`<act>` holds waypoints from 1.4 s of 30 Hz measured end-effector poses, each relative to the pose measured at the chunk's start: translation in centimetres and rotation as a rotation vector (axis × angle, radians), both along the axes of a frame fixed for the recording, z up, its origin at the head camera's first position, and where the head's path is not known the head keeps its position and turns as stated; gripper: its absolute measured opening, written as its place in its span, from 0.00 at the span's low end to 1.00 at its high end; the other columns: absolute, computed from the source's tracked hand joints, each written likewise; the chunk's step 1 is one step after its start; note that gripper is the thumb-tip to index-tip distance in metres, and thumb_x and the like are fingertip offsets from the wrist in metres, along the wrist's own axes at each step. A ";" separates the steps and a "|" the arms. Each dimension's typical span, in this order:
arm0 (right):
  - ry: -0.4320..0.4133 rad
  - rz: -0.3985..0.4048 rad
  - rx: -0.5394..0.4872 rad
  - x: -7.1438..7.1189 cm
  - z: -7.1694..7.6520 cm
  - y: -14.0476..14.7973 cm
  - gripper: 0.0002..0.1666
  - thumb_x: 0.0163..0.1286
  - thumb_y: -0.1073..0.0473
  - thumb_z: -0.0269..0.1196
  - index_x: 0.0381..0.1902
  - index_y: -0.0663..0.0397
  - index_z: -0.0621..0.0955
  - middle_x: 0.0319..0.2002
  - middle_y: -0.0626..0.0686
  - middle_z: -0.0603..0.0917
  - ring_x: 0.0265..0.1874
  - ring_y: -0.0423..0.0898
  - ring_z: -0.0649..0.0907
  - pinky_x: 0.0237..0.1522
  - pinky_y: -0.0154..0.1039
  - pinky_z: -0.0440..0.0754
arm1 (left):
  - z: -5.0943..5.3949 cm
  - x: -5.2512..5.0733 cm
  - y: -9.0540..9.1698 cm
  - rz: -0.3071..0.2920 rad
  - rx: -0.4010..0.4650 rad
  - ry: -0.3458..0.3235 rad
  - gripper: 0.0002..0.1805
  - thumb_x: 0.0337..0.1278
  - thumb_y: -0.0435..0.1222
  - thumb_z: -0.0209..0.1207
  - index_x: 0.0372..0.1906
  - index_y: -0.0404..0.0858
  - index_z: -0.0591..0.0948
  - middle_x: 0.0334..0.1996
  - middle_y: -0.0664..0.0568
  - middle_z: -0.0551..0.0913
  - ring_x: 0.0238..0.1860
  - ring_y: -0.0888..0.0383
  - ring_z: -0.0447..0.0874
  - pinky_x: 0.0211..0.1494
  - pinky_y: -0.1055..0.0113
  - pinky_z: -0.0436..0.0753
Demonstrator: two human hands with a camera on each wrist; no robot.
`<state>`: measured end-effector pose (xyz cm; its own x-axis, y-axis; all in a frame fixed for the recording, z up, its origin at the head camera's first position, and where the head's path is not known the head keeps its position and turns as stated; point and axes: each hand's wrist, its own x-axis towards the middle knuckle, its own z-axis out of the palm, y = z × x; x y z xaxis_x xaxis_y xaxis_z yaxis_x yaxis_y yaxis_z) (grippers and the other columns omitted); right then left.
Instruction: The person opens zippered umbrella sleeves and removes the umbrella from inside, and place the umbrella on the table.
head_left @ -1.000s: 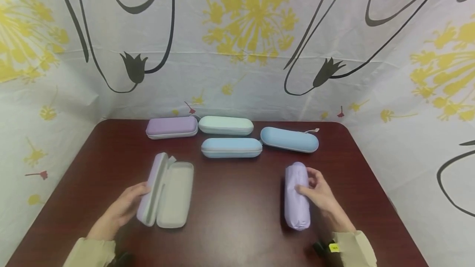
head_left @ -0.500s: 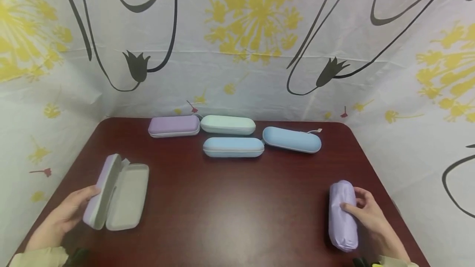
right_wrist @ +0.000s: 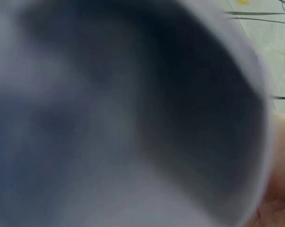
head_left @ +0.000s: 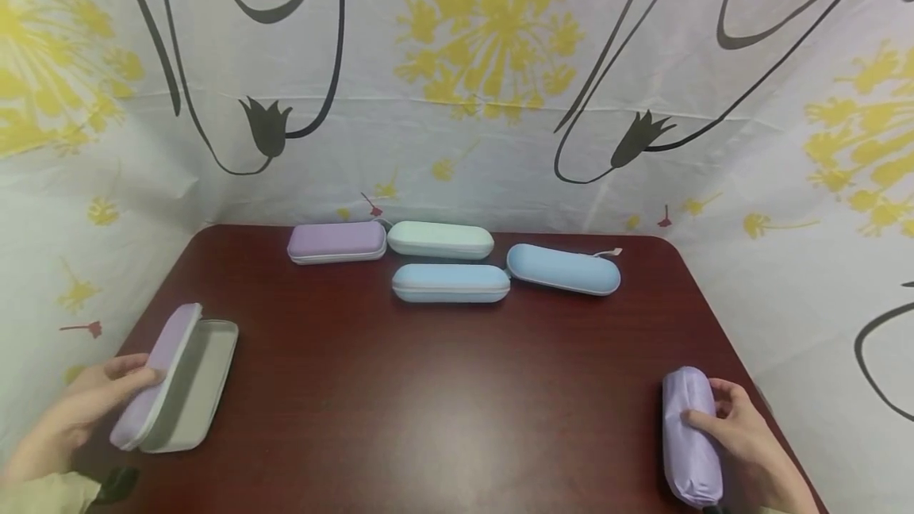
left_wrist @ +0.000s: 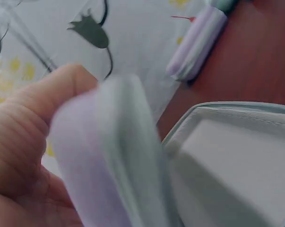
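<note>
At the table's left side, my left hand point(head_left: 78, 403) grips the lavender lid of a hard zip case point(head_left: 159, 375). The case stands partly open, its lid tilted over the pale grey inner half. In the left wrist view, thumb and fingers hold the blurred lid point(left_wrist: 85, 156) beside the bare grey inside point(left_wrist: 237, 161). Over at the right, my right hand point(head_left: 750, 435) holds a compact folded umbrella point(head_left: 689, 439) in lavender fabric, thumb on top, fingers along its right side. One blurred, dark, hollow-looking end of it point(right_wrist: 133, 118) fills most of the right wrist view.
Along the back of the dark red table point(head_left: 457, 387) lie closed cases: a purple one point(head_left: 337, 242), a mint one point(head_left: 439, 239) and two blue ones, one in front point(head_left: 451, 284) and one to the right point(head_left: 563, 269). A patterned cloth point(head_left: 457, 62) hangs behind.
My left hand has slid the case left, and its lid now leans further over the inner half. My right hand has moved the umbrella right and nearer to me.
</note>
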<state>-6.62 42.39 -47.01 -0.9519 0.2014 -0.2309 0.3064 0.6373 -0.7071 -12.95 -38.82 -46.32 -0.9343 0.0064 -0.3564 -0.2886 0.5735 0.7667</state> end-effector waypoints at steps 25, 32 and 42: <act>-0.026 -0.046 0.219 0.2 -0.3 -0.3 0.49 0.51 0.59 0.68 0.58 0.79 0.53 0.40 0.79 0.74 0.32 0.58 0.80 0.27 0.39 0.76 | -0.8 0.0 3.9 0.044 -0.584 0.415 0.47 0.21 0.43 0.74 0.43 0.09 0.67 0.34 0.15 0.70 0.32 0.28 0.72 0.31 0.41 0.73; -0.004 -0.002 0.327 0.0 0.0 0.0 0.49 0.49 0.57 0.69 0.56 0.80 0.55 0.45 0.80 0.70 0.38 0.68 0.77 0.36 0.50 0.76 | -0.7 0.2 4.3 0.068 -0.593 0.386 0.47 0.22 0.43 0.74 0.44 0.09 0.67 0.35 0.15 0.69 0.34 0.27 0.71 0.31 0.41 0.73; -0.008 0.081 0.383 -0.5 0.5 0.7 0.49 0.46 0.57 0.71 0.56 0.76 0.55 0.43 0.80 0.71 0.35 0.66 0.77 0.32 0.48 0.75 | -0.5 0.4 4.3 0.073 -0.597 0.368 0.47 0.24 0.44 0.74 0.43 0.09 0.66 0.33 0.17 0.69 0.31 0.29 0.72 0.30 0.43 0.73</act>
<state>-7.12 43.11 -46.52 -0.9667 0.1990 -0.1607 0.2489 0.8770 -0.4110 -12.59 -34.50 -46.85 -0.9854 -0.1594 0.0596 -0.1250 0.9154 0.3827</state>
